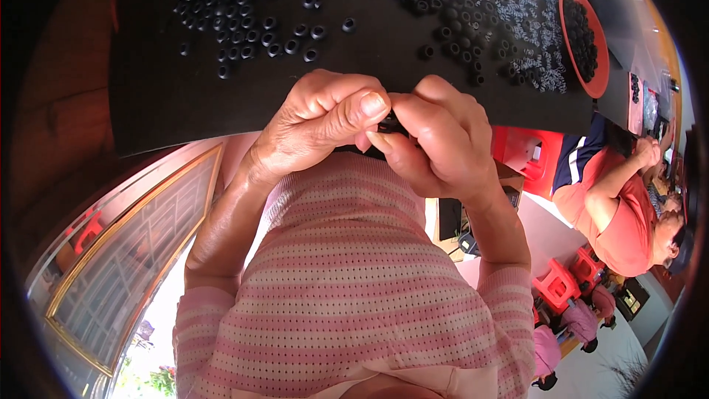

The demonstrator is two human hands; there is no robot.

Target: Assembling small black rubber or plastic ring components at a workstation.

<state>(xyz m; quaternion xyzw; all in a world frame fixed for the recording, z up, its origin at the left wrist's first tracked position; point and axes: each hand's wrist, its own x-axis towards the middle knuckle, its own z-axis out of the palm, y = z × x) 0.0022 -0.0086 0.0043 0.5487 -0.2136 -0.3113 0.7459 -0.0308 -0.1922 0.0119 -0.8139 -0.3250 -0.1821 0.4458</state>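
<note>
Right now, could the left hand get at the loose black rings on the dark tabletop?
Probably yes: the left hand hovers just short of the loose black rings with bare tabletop between, though its grip already pinches a small black piece.

Bright daylight floods in through the window [125, 251], blowing out the lower edge; hands sharp, black counter [185, 96] dim, heavy fisheye bending, dark vignette corners.

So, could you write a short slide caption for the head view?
Both hands, left hand and right hand, pinch a small black part above a black table strewn with black rings.
</note>
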